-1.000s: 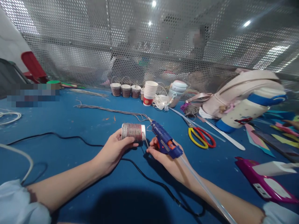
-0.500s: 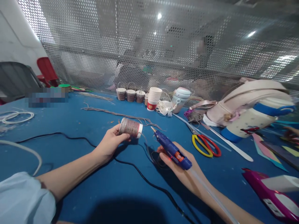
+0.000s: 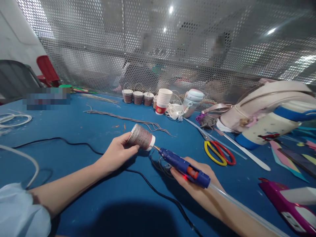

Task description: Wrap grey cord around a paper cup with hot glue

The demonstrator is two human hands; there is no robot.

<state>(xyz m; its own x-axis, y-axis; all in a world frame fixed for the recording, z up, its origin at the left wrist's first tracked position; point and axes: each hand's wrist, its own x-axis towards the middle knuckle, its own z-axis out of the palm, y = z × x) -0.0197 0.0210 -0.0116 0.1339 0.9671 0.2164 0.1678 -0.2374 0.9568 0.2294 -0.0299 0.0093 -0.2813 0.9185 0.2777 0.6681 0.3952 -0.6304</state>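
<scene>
Taking the cord-wrapped cup [image 3: 141, 137] as the middle of the dial, I see the left hand [image 3: 118, 154] coming in from eight o'clock, thumb on the near side and fingers curled round the far side, half closed around the body. The cup lies tilted above the table [image 3: 81, 204], its bare white end toward four o'clock. It looks like thin paper under the winding, so I'd judge it light, easily dented, and fairly grippy where the cord covers it; the wrapped middle seems the best place for a gentle hold, clear of the hot end. At four o'clock the right hand [image 3: 197, 174] is wrapped round the glue gun [image 3: 181, 163], though most of its grip is hidden under the tool. The nozzle points at the white end; whether it touches, I can't tell. Loose cord [image 3: 160, 168] loops beneath the gun, and whether any finger pinches it I can't see. Farther out, scissors [image 3: 216, 153] lie at three o'clock, gray strands [image 3: 123, 118] stretch from ten over the top, small wrapped cups [image 3: 137, 98] stand in a row at twelve, and a stack of paper cups [image 3: 164, 100] rises at one.
</scene>
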